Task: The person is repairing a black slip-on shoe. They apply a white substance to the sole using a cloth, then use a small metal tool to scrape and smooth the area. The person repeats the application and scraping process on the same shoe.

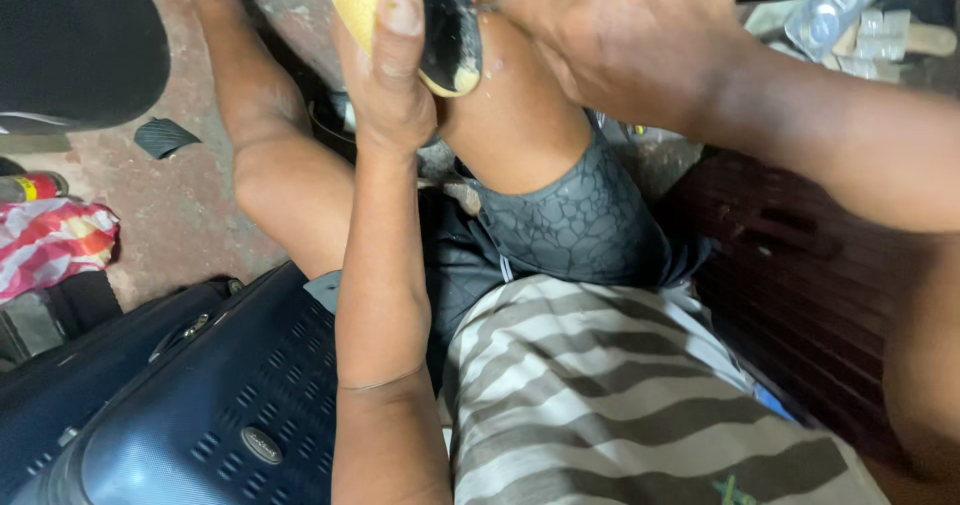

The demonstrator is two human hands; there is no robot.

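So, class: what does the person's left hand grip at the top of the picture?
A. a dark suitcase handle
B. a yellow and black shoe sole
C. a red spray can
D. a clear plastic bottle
B: the left hand wraps its thumb over the yellow and black shoe sole, held above the knee.

Single head cam, looking steeply down and slightly forward over the wearer's own lap, very close range. Left hand (395,85) sits top centre, right hand (620,40) just right of it at the top edge; both partly cropped. Below the hands: forearms, knees, shirt. Floor visible left of the hands. No second view.
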